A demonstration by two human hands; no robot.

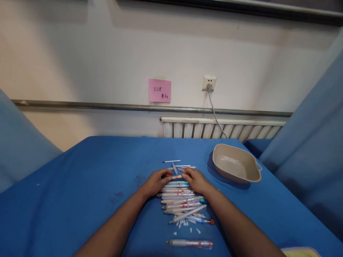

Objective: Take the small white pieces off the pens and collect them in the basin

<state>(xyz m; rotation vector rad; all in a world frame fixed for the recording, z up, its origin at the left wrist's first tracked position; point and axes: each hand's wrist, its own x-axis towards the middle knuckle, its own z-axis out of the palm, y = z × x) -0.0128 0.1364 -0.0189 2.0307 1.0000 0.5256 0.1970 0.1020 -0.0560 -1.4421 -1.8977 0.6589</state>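
My left hand and my right hand are closed on the two ends of one pale pen with a reddish pattern. The fingers hide its ends. Just below lies a row of pens, mostly clear or white with red prints, some light blue. One clear pen rests slantwise across the lower ones. Beyond my hands are thin white refills and a grey-blue pen part. Small white pieces are scattered below the row, and a single pen lies nearest me.
A beige plastic basin stands at the right on the blue cloth covering the table. Behind are a radiator, a plugged-in cable and a pink note. A yellow cloth edge shows at the lower right.
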